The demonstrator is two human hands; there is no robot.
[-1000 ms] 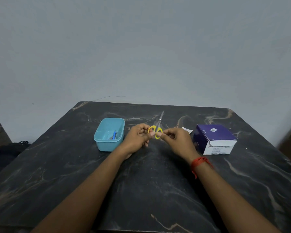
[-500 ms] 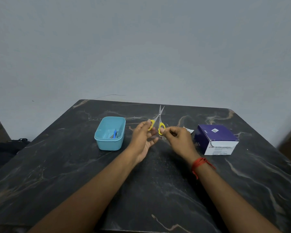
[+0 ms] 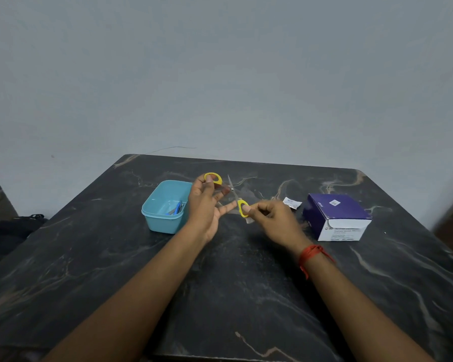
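Small scissors (image 3: pixel 231 189) with yellow handle loops are held above the dark marble table (image 3: pixel 220 283), blades spread wide apart. My left hand (image 3: pixel 204 205) pinches the upper yellow loop between thumb and forefinger, its other fingers stretched out. My right hand (image 3: pixel 270 220) pinches the lower yellow loop with curled fingers; a red thread band circles its wrist. A thin clear film seems to hang under the right hand's fingers, too blurred to be sure.
A light blue plastic tub (image 3: pixel 165 207) with a blue-handled tool inside stands left of the hands. A purple and white carton (image 3: pixel 336 216) stands to the right, with a small white sachet (image 3: pixel 292 203) beside it. A grey wall rises behind.
The two hands have pulled the yellow loops apart, so the scissors went from closed to wide open. The left hand rose and moved away with its loop.
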